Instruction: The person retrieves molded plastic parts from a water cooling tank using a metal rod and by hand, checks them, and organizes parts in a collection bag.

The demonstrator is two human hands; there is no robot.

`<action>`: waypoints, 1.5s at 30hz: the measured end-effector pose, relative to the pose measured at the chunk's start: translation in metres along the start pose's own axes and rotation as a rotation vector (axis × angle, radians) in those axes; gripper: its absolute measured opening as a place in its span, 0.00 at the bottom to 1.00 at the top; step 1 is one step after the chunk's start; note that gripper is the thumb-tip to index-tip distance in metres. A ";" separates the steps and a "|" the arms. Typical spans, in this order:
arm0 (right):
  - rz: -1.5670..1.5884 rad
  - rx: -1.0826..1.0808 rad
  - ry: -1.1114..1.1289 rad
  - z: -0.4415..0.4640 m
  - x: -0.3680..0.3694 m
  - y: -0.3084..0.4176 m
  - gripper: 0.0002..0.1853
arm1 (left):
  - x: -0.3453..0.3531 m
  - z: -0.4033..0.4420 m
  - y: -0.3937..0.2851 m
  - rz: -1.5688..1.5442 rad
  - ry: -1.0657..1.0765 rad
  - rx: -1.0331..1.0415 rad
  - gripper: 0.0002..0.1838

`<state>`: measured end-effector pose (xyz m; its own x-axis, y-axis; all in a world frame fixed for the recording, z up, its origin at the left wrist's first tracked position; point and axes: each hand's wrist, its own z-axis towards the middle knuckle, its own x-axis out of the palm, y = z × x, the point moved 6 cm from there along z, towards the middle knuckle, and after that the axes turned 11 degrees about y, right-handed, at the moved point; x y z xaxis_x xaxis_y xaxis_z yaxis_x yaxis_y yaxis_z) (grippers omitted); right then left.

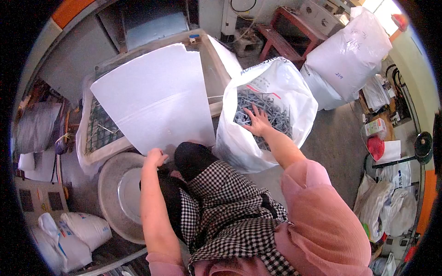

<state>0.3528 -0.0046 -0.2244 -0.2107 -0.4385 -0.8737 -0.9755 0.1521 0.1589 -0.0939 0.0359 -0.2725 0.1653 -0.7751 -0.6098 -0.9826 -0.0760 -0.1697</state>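
Note:
A large white sheet (156, 96), stiff like a board, slopes from a mesh-bottomed bin towards my knees. At its lower edge my left hand (156, 157) is closed, fingers curled against the corner; the fingertips are partly hidden. To the right stands a white plastic bag (246, 149) with its mouth wide open. Many thin grey pieces (276, 112), plastic-looking and stick-like, lie heaped in it. My right hand (258, 123) reaches into the bag, its fingers spread on top of the heap and holding nothing I can see.
A round grey basin (110, 198) sits on the floor by my left leg. Behind the sheet is the pale-rimmed bin (85, 138). Full white sacks (352, 46) stand at the back right beside a red wooden stool (287, 34). More bags (83, 230) lie at lower left.

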 end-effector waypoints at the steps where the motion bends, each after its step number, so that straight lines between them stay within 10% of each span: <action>1: -0.001 -0.004 0.000 0.001 0.000 0.000 0.49 | -0.001 -0.001 -0.001 0.021 -0.020 0.002 0.20; 31: -0.036 0.017 0.085 0.024 0.013 -0.014 0.46 | -0.002 -0.005 -0.003 0.007 -0.017 -0.017 0.18; 35: -0.007 0.000 0.378 0.023 -0.011 -0.012 0.54 | -0.002 -0.006 -0.006 0.059 -0.029 0.012 0.19; 39: -0.025 -0.208 0.594 0.059 -0.042 -0.020 0.41 | -0.003 -0.010 -0.007 0.051 -0.023 0.006 0.19; 42: 0.021 0.159 0.690 0.054 -0.066 -0.022 0.37 | 0.001 0.000 -0.001 0.057 -0.052 0.014 0.19; 45: 0.223 0.276 0.101 0.046 -0.073 -0.026 0.39 | 0.000 -0.004 -0.002 0.057 -0.118 0.075 0.18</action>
<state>0.3961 0.0643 -0.1862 -0.4348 -0.4509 -0.7795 -0.8541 0.4809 0.1982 -0.0926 0.0337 -0.2693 0.1231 -0.6971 -0.7063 -0.9822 0.0162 -0.1871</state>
